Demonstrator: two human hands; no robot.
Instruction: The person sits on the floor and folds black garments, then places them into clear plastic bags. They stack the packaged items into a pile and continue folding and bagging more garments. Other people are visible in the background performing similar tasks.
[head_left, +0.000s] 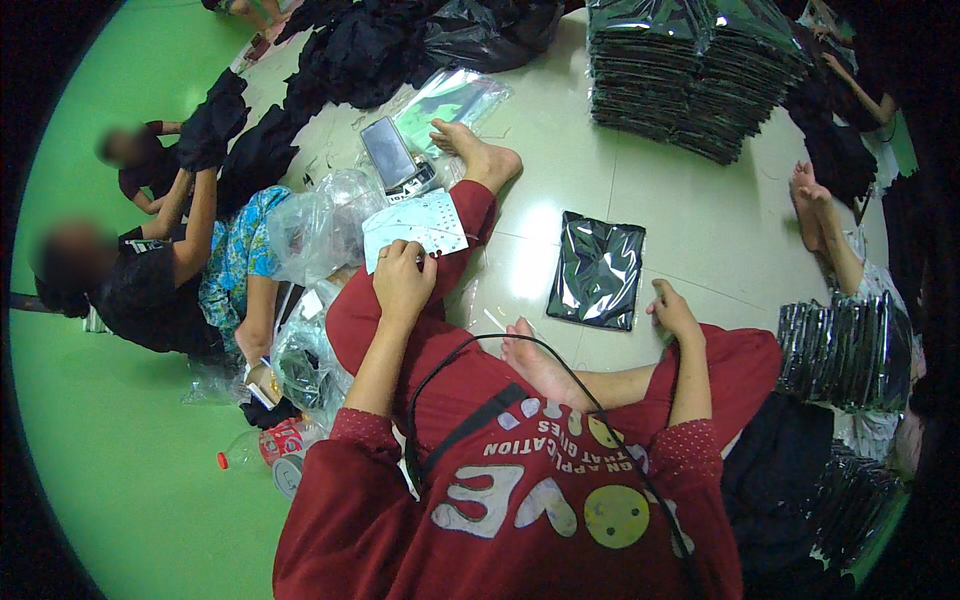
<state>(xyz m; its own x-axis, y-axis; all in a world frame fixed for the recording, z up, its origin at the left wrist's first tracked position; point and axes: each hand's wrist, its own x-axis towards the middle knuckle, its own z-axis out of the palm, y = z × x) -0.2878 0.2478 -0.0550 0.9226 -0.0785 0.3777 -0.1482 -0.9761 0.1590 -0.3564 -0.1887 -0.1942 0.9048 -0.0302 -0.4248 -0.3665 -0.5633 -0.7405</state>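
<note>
My left hand (403, 285) is closed on the lower edge of a pale sheet (415, 228) dotted with small dark marks, possibly stickers. The sheet rests over my left knee. To the right, my right hand (676, 311) hovers beside a flat black garment in a clear, shiny plastic bag (597, 270). Its index finger and thumb are apart, and I see nothing between them. The bagged garment lies flat on the tiles in front of my crossed legs, apart from that hand.
Tall stacks of bagged black garments (690, 85) stand ahead; another pile (845, 352) is at right. A phone (388, 150) and clear plastic bags (330, 225) lie left. A seated person (150, 270) raises black cloth (213, 120). A bottle (270, 443) lies lower left.
</note>
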